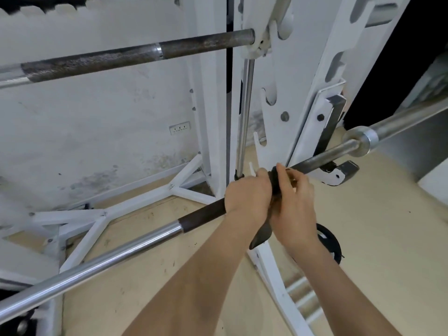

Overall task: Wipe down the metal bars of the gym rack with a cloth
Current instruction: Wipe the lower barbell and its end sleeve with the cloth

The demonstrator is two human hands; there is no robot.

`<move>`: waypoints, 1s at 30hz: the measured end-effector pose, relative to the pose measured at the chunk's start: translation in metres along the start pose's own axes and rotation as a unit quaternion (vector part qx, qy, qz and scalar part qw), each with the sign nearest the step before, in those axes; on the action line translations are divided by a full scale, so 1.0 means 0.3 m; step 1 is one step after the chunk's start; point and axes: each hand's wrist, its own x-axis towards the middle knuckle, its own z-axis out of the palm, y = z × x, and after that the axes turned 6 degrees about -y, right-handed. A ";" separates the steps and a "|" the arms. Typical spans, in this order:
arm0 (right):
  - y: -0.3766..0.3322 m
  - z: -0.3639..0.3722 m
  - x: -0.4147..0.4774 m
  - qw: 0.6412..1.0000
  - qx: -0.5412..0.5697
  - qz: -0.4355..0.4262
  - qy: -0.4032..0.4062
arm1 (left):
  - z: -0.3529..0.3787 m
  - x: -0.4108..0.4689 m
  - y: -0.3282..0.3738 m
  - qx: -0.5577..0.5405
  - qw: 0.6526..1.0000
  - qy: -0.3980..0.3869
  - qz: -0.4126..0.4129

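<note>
With my left hand [247, 192] and right hand [292, 197] both wrapped tight around the dark cloth [275, 183] on the lower barbell [135, 243], I'd keep firm pressure and twist while sliding toward the collar [362, 141].

light: bright, even, soft | shadows: faint on the floor [363, 214] | glare: streaks along the chrome bar [97, 260] | blur: slight softness overall | distortion: wide-angle bending of straight lines near edges | top right: dark
</note>
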 end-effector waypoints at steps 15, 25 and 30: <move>-0.087 0.075 0.027 0.925 -0.199 -0.304 -0.115 | 0.014 -0.301 -0.318 0.083 0.989 -0.027 -0.123; 0.259 -0.190 0.225 0.920 -0.337 -0.174 -0.103 | 0.010 0.095 0.147 0.031 0.999 0.002 0.026; 0.232 -0.115 0.243 0.936 -0.320 -0.100 -0.109 | -0.016 0.211 0.190 -0.036 0.997 -0.060 0.041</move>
